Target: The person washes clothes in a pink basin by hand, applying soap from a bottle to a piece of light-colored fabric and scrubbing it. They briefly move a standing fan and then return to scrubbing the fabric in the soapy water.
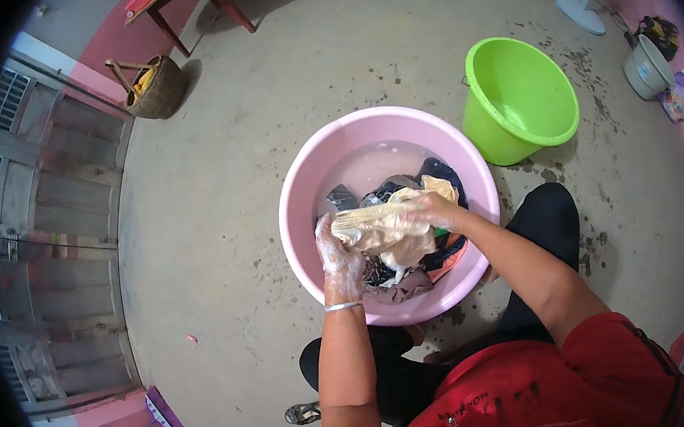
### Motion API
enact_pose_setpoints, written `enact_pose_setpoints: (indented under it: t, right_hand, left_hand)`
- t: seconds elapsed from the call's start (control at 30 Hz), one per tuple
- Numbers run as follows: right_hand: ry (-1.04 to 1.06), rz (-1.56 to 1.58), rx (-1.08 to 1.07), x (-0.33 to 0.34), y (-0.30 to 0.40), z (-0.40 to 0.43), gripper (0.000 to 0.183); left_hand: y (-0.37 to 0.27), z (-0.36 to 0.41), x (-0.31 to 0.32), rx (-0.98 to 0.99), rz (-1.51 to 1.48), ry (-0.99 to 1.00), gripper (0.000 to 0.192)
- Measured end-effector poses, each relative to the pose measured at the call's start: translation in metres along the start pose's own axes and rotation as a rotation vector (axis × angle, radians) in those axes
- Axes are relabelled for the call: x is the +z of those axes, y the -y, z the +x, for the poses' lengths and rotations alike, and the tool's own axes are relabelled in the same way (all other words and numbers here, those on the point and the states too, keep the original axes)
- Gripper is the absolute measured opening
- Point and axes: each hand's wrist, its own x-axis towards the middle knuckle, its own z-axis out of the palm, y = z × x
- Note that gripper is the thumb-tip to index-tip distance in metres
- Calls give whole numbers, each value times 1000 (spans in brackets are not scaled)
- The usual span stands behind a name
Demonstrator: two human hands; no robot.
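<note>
A pink plastic basin [305, 167] stands on the floor before me, with cloudy water [368, 163] and a heap of wet dark clothes [402, 291] in it. Above the heap, both hands hold a cream-coloured cloth garment [380, 228] stretched between them. My left hand [336, 254], covered in suds, grips its left end by a ribbed band. My right hand [437, 211] is closed on the other end, near the basin's right side; its fingers are partly blurred. Orange and green fabric shows under the garment at the right.
A bright green bucket [517, 104] stands against the basin's right rear. Wet spots mark the concrete floor [209, 183]. Farther off are a wicker basket [160, 92], a wooden table [226, 5], a pedestal fan [585, 8] and a grey bucket [646, 70]. A purple broom [162, 408] leans at the lower left.
</note>
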Motion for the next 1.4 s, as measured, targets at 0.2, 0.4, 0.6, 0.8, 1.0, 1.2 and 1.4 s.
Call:
enact_pose_setpoints:
  t: [0.2,0.4,0.6,0.8,1.0,1.2,1.4]
  right_hand:
    - [-134,410,-99,64,71,6,52]
    - [-481,-503,-171,83,87,14,39]
    - [-645,-440,-457,92,85,21,35]
    - [-589,-505,-93,22,16,34,29]
    - [-189,208,-119,13,7,26,43]
    - [-415,623,-196,18,24,10,30]
    - [-524,-648,-815,130,114,-27,24]
  left_hand:
    - [20,59,-63,30,88,56,34]
    - [55,36,-12,-125,-217,559,39]
    - [54,65,-51,-2,-160,635,31]
    - [62,13,30,-120,353,216,41]
    - [40,18,-5,449,1172,275,41]
    - [26,17,10,383,570,36,27]
    - [0,71,-106,-125,-255,507,28]
